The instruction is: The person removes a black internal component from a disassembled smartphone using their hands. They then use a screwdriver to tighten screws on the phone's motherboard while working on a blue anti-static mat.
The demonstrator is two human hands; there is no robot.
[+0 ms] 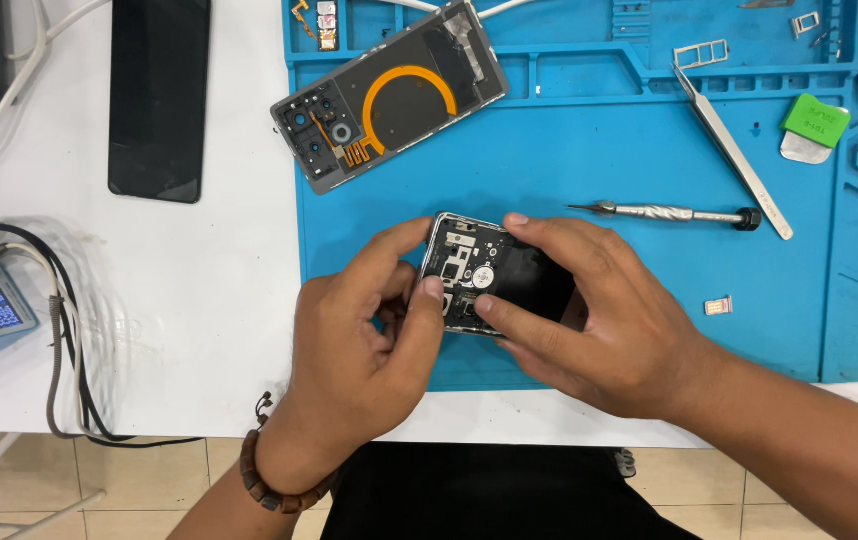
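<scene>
Opened phone body: held low over the near half of the blue work mat, back side up, circuit boards and a round silver part exposed, one short end toward the left hand.

Left hand: placed at the left end of the phone body. Index finger curved over the far left corner, thumb pressed against the near left edge, remaining fingers curled into the palm. Fingers set narrow, pinching that end. Beaded bracelet worn on the wrist.

Right hand: wrapped over the right half of the phone body, covering it. Index fingertip resting on the far edge, thumb tip lying on the exposed board near the round silver part. Fingers closed in a grip on the body; contact under the palm hidden.

Removed back cover: lying inner side up on the far part of the mat, orange coil ring visible, well apart from both hands.

Screwdriver: lying on the mat to the right of the phone body, near the right index finger, not touching.

Tweezers: lying diagonally beyond the screwdriver.

Black panel: flat on the white table, left of the mat.
</scene>
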